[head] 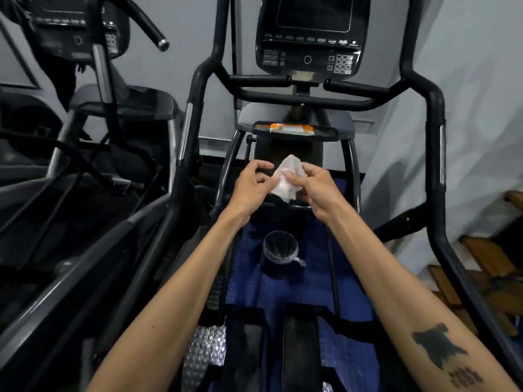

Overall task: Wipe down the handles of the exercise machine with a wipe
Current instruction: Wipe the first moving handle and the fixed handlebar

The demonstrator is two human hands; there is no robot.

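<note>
Between both hands' fingers — wipe

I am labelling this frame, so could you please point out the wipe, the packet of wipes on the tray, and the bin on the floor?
wipe (287, 181): head view, middle of the crumpled white sheet.
packet of wipes (291, 129): head view, its white and orange top face.
bin (280, 246): head view, the lined opening.

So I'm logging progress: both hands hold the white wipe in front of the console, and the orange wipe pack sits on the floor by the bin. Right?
Not quite. The head view shows the orange wipe pack on the machine's tray under the console, not on the floor. The rest holds: the left hand and right hand hold the white wipe.
</note>
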